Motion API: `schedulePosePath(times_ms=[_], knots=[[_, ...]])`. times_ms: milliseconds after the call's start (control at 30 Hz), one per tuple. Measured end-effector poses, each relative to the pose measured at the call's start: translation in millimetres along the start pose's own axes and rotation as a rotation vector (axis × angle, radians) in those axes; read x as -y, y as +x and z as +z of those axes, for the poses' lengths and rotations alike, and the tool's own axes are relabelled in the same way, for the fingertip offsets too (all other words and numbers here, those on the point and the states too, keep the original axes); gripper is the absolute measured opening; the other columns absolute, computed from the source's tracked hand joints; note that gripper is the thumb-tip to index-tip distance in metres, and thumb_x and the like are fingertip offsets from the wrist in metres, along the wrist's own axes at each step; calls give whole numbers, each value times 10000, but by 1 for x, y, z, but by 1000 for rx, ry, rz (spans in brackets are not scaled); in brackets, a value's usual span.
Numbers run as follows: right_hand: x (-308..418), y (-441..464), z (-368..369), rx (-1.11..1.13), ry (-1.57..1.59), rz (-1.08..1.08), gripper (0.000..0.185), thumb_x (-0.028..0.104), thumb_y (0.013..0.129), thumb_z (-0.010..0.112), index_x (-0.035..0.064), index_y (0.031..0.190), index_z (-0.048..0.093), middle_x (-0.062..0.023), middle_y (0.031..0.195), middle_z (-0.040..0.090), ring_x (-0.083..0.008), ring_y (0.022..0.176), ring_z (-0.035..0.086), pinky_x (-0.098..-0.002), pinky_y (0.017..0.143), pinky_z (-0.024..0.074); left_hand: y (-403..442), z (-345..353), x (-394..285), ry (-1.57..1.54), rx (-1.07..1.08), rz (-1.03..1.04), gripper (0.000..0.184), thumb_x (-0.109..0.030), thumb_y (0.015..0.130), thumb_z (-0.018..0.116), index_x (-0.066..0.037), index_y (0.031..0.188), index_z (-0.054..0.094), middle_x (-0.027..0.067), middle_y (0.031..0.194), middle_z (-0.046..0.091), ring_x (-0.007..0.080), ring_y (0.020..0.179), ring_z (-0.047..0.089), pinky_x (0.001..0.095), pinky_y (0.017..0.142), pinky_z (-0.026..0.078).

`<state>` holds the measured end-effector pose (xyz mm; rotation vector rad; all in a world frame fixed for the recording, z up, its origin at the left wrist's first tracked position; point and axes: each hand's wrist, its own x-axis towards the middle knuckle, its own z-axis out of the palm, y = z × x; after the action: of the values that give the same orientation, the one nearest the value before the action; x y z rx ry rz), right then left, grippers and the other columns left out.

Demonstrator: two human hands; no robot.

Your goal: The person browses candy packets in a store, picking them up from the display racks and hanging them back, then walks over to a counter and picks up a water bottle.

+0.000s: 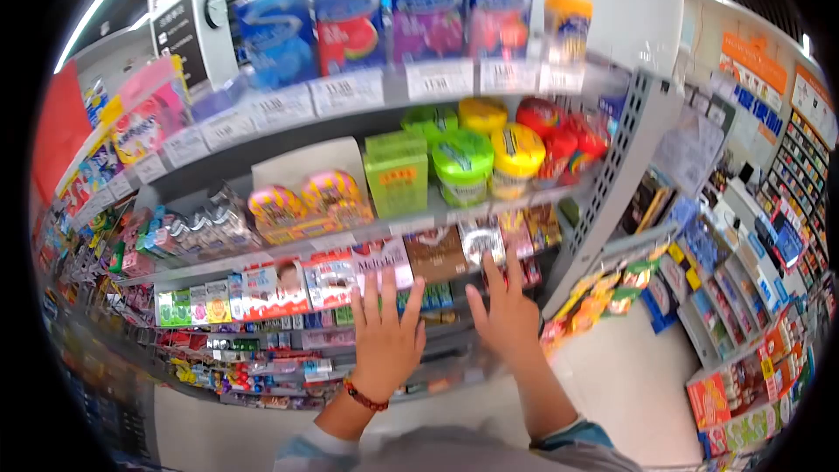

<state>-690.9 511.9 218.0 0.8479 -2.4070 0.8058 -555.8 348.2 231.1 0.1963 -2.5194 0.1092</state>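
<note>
My left hand (389, 332) reaches toward the shelf with its fingers spread, a beaded bracelet (365, 396) on the wrist. Its fingertips are at a pink Meltykiss box (384, 264), beside a brown box (435, 256); I cannot tell whether they touch. Farther right is my right hand (507, 315), also with fingers apart and holding nothing. Its fingertips are over the lower part of a silver-and-dark box (481, 240), and contact is unclear. White-and-red Kinder chocolate boxes (330, 280) stand left of the pink box, in the same row.
Above are green tubs (463, 166), yellow tubs (516, 160), a green carton (396, 175) and pink-yellow packs (330, 192). Blue pouches (428, 13) line the top shelf. A perforated metal post (603, 183) borders the right side. Beyond it stand more racks and a counter (734, 210).
</note>
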Motion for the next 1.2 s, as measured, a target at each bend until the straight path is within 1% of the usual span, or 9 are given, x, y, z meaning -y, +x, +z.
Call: schedulePosePath(times_ms=[33, 400, 667, 833, 867, 900, 967, 1033, 1200], knots=[[-2, -2, 3, -73, -21, -55, 580, 380, 919, 671, 112, 1414, 530, -243, 1509, 417, -367, 672, 698, -400, 512, 557, -3, 0, 1, -7, 8, 18, 781, -277, 825, 714, -117, 1522, 401, 286, 1549, 303, 498, 1446, 245, 643, 1168, 187], [6, -8, -18, -28, -59, -56, 569, 379, 933, 647, 124, 1429, 533, -254, 1521, 411, -363, 703, 713, -403, 543, 567, -5, -34, 2, -133, 11, 21, 690, -285, 857, 690, -153, 1494, 460, 267, 1515, 363, 473, 1409, 323, 624, 1165, 213], [4, -9, -19, -20, 71, -58, 552, 297, 933, 645, 128, 1439, 504, -161, 1596, 344, -346, 837, 716, -391, 623, 575, -8, -35, 8, -177, -15, 25, 655, -243, 859, 690, -138, 1471, 483, 248, 1517, 355, 472, 1413, 305, 597, 1174, 224], [-1, -15, -10, -136, 138, -39, 410, 227, 953, 615, 91, 1338, 569, -165, 1454, 501, -351, 866, 703, -410, 692, 570, -23, -30, 15, -325, -155, 8, 550, -142, 824, 726, -104, 1352, 576, 209, 1427, 422, 459, 1341, 380, 555, 1126, 314], [-2, -17, -8, -240, 182, -72, 347, 216, 961, 604, 70, 1275, 607, -170, 1366, 581, -351, 868, 696, -408, 718, 563, -28, -33, 16, -337, -209, 11, 401, -85, 858, 704, -72, 1248, 612, 180, 1264, 532, 354, 1160, 557, 471, 978, 473], [-8, -19, -3, -230, 179, -65, 347, 216, 961, 604, 70, 1275, 607, -170, 1366, 581, -351, 868, 696, -408, 718, 563, -36, -29, 19, -343, -199, 8, 401, -85, 858, 704, -72, 1248, 612, 180, 1264, 532, 354, 1160, 557, 471, 978, 473], [-25, -27, 14, -117, 445, 114, 236, 205, 981, 584, 24, 1113, 659, -176, 1134, 682, -337, 856, 686, -398, 765, 538, -56, -13, 29, -876, -85, -226, 189, -94, 955, 636, -44, 1138, 639, 125, 1014, 633, 192, 824, 639, 317, 717, 541], [-30, -25, 25, -12, 640, 292, 251, 231, 1001, 576, -2, 1018, 669, -161, 959, 708, -264, 845, 680, -366, 759, 519, -70, 8, 39, -1341, 17, -571, 126, -99, 1030, 551, -11, 1076, 629, 61, 824, 634, 91, 606, 589, 212, 534, 462], [-37, -7, 46, 103, 1038, 434, 280, 230, 1034, 517, -8, 985, 656, -80, 918, 673, -145, 900, 626, -290, 824, 481, -67, 33, 76, -1441, -57, -743, 257, -251, 1081, 487, -20, 1051, 596, 48, 787, 641, 83, 521, 585, 201, 437, 431]])
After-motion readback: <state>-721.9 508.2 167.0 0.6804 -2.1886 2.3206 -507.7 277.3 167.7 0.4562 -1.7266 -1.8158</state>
